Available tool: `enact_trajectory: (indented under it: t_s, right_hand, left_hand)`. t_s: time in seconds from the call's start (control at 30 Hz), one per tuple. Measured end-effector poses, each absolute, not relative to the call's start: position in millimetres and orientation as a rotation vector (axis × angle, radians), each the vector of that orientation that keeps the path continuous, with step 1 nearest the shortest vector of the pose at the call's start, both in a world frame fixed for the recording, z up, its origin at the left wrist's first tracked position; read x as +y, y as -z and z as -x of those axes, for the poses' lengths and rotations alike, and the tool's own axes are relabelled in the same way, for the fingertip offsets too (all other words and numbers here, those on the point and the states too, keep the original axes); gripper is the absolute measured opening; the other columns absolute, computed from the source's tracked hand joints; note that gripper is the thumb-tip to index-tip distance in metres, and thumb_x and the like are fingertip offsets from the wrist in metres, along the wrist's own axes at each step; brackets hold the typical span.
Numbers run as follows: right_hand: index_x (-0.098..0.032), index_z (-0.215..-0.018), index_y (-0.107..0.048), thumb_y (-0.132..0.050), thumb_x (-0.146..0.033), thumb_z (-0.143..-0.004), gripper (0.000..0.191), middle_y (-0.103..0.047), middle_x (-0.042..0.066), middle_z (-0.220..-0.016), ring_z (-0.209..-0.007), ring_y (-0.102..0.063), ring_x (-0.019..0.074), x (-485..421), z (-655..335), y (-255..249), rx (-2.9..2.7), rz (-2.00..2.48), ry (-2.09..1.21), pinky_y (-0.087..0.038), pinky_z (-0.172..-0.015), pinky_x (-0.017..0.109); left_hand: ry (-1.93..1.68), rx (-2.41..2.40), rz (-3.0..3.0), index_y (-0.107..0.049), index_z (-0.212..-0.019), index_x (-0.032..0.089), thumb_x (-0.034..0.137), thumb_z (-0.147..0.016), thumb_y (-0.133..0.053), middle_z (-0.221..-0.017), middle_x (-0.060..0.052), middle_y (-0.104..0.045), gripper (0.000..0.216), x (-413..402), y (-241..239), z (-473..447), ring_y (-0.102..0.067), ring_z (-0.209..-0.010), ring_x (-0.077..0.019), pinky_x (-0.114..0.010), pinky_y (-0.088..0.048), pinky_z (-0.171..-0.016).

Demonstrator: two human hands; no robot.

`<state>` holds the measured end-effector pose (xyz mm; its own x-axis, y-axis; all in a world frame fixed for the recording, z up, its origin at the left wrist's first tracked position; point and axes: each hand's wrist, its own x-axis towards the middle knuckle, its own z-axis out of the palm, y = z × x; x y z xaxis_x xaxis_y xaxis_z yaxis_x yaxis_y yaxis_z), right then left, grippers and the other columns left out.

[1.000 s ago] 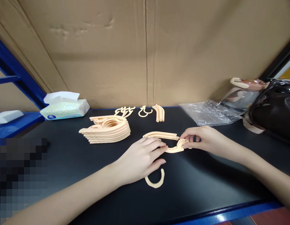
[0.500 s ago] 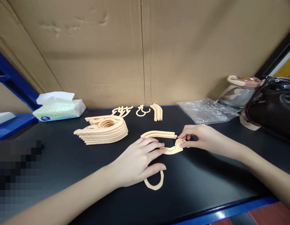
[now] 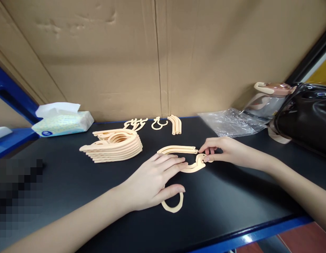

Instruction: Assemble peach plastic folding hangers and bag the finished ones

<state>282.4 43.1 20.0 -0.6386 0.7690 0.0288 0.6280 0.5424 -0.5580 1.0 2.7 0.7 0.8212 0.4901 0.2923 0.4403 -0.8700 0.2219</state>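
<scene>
A cream plastic hanger part [image 3: 192, 166] lies on the black table [image 3: 73, 189] between my hands. My left hand [image 3: 154, 181] rests flat on it, fingers stretched out and pressing its left end. My right hand [image 3: 223, 151] pinches the part's right end with thumb and fingertips. A curved cream arm piece [image 3: 177, 150] lies just behind, touching that end. A loose cream hook [image 3: 173, 206] sits under my left thumb.
A stack of finished cream hangers [image 3: 114, 149] stands to the left. Spare hooks [image 3: 136, 123] and arm pieces [image 3: 175, 124] lie by the cardboard wall. Also in view: a tissue pack [image 3: 61, 121] far left, a plastic bag [image 3: 231, 123], a bottle [image 3: 268, 100] and a dark bag [image 3: 305, 117] at right.
My hands and the hanger parts stay almost as they were. My left thumb has come over the loose hook. The view has shifted slightly.
</scene>
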Motion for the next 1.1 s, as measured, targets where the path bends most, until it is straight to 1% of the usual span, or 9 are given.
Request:
enact_trajectory:
  t_s: [0.1,0.17,0.23,0.33,0.43,0.63,0.73,0.9,1.1]
  right_hand:
    - [-0.02,-0.102,-0.066,-0.056,-0.053,-0.087,0.038,-0.068,0.002,-0.081,-0.075,-0.06,0.0171,43.5,-283.2,-21.0,-2.505,1.179,-0.765,-0.044,-0.068,0.028]
    - [-0.02,-0.099,-0.066,-0.054,-0.054,-0.087,0.038,-0.068,0.002,-0.079,-0.073,-0.061,0.0171,43.3,-283.8,-21.7,-2.493,1.202,-0.756,-0.044,-0.067,0.027]
    - [-0.02,-0.094,-0.067,-0.053,-0.053,-0.088,0.036,-0.069,0.001,-0.079,-0.072,-0.061,0.0167,42.9,-284.3,-22.0,-2.477,1.226,-0.722,-0.044,-0.065,0.027]
    - [-0.02,-0.09,-0.067,-0.052,-0.048,-0.09,0.032,-0.069,0.001,-0.079,-0.07,-0.062,0.0156,42.3,-284.4,-21.9,-2.454,1.25,-0.663,-0.044,-0.064,0.026]
    - [-0.02,-0.092,-0.067,-0.051,-0.046,-0.091,0.03,-0.069,0.0,-0.076,-0.066,-0.061,0.015,41.5,-283.5,-21.7,-2.43,1.273,-0.632,-0.044,-0.062,0.025]
    - [-0.021,-0.096,-0.067,-0.051,-0.047,-0.09,0.031,-0.069,0.001,-0.074,-0.065,-0.062,0.0155,40.7,-281.4,-22.5,-2.384,1.28,-0.614,-0.045,-0.061,0.026]
    - [-0.021,-0.098,-0.067,-0.051,-0.047,-0.09,0.032,-0.069,0.002,-0.075,-0.066,-0.063,0.016,40.8,-281.9,-21.7,-2.388,1.277,-0.594,-0.045,-0.061,0.026]
    - [-0.022,-0.097,-0.067,-0.051,-0.047,-0.091,0.031,-0.069,0.0,-0.074,-0.065,-0.063,0.0151,40.2,-282.5,-21.0,-2.381,1.28,-0.569,-0.044,-0.06,0.025]
    - [-0.021,-0.098,-0.067,-0.051,-0.046,-0.091,0.03,-0.069,0.0,-0.075,-0.065,-0.062,0.0148,39.4,-281.1,-21.9,-2.398,1.254,-0.535,-0.044,-0.06,0.025]
  left_hand:
    - [-0.53,0.659,-2.861,-0.048,-0.131,0.022,0.049,-0.087,-0.056,-0.131,-0.009,-0.055,0.052,1.5,-5.0,0.8,-0.049,-0.119,-0.0234,-0.037,-0.037,-0.1]
    - [-0.572,0.583,-2.873,-0.055,-0.12,0.019,0.054,-0.081,-0.062,-0.117,-0.009,-0.061,0.053,-1.0,-7.4,1.2,-0.055,-0.106,-0.0227,-0.034,-0.043,-0.091]
    - [-0.609,0.514,-2.92,-0.06,-0.106,0.016,0.053,-0.079,-0.064,-0.101,-0.008,-0.064,0.047,-5.5,-9.0,0.6,-0.057,-0.09,-0.0208,-0.031,-0.044,-0.079]
    - [-0.554,0.434,-3.035,-0.061,-0.087,0.015,0.04,-0.085,-0.06,-0.084,-0.006,-0.063,0.025,-14.2,-10.5,-1.6,-0.056,-0.075,-0.0185,-0.03,-0.041,-0.065]
    - [-0.443,0.368,-3.125,-0.058,-0.076,0.016,0.028,-0.089,-0.054,-0.075,-0.004,-0.061,0.018,-20.0,-11.9,-3.6,-0.054,-0.07,-0.0172,-0.03,-0.038,-0.06]
    - [-0.429,0.4,-3.195,-0.06,-0.091,0.017,0.023,-0.091,-0.05,-0.077,-0.003,-0.06,0.012,-13.4,-11.1,-0.5,-0.054,-0.071,-0.0164,-0.03,-0.039,-0.063]
    - [-0.451,0.42,-3.187,-0.06,-0.093,0.017,0.022,-0.09,-0.049,-0.077,-0.002,-0.06,0.012,-7.6,-9.6,2.7,-0.053,-0.067,-0.0154,-0.029,-0.039,-0.062]
    - [-0.485,0.456,-3.154,-0.061,-0.092,0.016,0.018,-0.087,-0.049,-0.075,-0.002,-0.06,0.013,-5.5,-9.0,4.2,-0.053,-0.064,-0.0147,-0.027,-0.039,-0.06]
    - [-0.517,0.524,-3.208,-0.061,-0.082,0.017,0.024,-0.092,-0.045,-0.07,-0.002,-0.059,0.02,-5.8,-10.4,3.1,-0.052,-0.063,-0.0148,-0.028,-0.038,-0.058]
